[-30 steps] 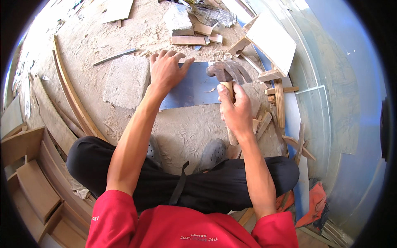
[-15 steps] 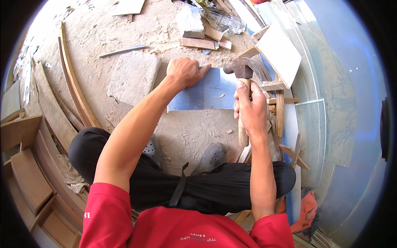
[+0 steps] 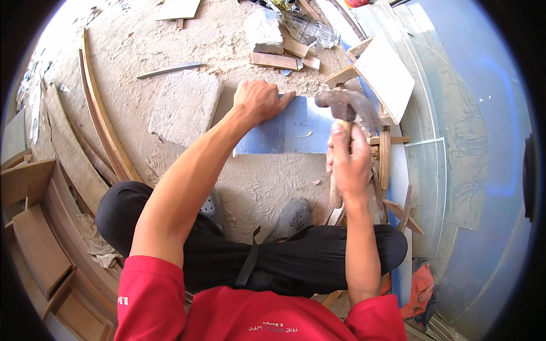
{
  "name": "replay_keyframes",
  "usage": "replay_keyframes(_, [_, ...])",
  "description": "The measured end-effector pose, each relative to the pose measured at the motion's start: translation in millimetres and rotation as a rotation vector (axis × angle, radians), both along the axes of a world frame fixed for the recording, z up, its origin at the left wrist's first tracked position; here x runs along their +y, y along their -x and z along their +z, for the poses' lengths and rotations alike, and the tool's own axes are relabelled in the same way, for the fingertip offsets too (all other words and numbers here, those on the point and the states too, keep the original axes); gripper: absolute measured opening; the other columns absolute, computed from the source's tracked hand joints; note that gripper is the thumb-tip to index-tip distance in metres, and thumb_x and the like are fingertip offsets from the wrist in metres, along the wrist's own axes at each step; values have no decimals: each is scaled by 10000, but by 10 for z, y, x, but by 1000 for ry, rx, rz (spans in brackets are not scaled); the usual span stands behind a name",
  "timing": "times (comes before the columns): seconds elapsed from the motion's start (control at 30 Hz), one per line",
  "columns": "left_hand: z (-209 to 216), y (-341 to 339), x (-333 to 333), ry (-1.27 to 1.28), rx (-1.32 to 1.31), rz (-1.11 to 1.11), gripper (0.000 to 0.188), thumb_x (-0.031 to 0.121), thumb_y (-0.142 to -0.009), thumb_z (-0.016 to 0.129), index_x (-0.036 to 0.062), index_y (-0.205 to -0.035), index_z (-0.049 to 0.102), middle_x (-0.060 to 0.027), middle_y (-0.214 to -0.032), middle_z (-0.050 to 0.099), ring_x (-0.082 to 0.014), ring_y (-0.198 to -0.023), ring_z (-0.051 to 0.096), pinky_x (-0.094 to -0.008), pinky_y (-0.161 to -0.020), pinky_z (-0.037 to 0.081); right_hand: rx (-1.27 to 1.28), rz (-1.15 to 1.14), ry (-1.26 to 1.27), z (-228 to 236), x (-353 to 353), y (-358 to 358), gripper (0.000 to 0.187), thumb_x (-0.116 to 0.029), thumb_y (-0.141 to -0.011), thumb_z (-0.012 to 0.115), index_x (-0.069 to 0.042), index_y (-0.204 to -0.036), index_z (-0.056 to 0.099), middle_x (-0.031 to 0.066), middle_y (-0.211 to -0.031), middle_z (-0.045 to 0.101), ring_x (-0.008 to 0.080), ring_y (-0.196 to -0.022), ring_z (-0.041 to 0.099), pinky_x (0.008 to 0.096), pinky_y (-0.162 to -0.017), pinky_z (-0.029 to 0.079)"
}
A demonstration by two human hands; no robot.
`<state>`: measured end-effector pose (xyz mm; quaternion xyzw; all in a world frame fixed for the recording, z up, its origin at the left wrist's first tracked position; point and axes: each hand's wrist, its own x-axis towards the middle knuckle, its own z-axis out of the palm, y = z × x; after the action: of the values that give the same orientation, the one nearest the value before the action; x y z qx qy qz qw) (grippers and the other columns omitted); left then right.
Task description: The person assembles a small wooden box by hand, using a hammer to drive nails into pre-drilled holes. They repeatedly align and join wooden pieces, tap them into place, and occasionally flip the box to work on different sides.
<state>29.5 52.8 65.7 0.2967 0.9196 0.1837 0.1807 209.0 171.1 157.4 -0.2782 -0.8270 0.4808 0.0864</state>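
A rectangular board (image 3: 267,139) with a shiny blue face lies in front of me, and small pale scraps rest on it. My left hand (image 3: 259,101) is closed over its far edge, with the thumb stretched along that edge. Its fingertips are hidden behind the hand. In my right hand (image 3: 350,162) is a claw hammer (image 3: 336,187), gripped round the pale wooden handle. The dark hammer head hangs over the board's right end, apart from it as far as I can tell, and its claw side is smeared by motion.
A flat stone slab (image 3: 186,108) lies left of the board. Wood offcuts (image 3: 274,60) and a pale block (image 3: 263,31) sit beyond it. A white-faced wooden box piece (image 3: 387,74) and glass sheets (image 3: 426,187) are at the right. Wooden frames (image 3: 42,244) stand at the left.
My right hand and the hammer have shifted slightly right and nearer to me, the hammer head tilting. My left hand stays on the board's far edge.
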Motion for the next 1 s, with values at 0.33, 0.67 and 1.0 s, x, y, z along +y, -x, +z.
replay_keyframes(0.33, [-17,7,-36,6,17,-5,698,615,-954,436,23,-764,753,-216,-769,709,-339,-773,713,-441,-747,544,11,-25,84,317,-93,45,323,-342,-998,595,-19,-986,612,10,-678,559,80,-535,549,267,-474,441])
replay_keyframes(0.67, [-29,5,-37,-16,34,1,702,623,-946,437,23,-754,748,-215,-741,698,-344,-755,707,-444,-720,545,-87,-26,192,195,-92,-15,290,-316,-1003,590,-27,-998,615,-2,-667,553,61,-500,518,254,-419,407])
replay_keyframes(1.0, [-130,-34,-27,-85,120,-21,714,624,-938,454,18,-676,730,-223,-659,671,-359,-667,693,-452,-656,545,-182,101,-111,-102,5,-75,449,-433,-986,569,13,-969,623,115,-750,636,218,-619,589,366,-587,461])
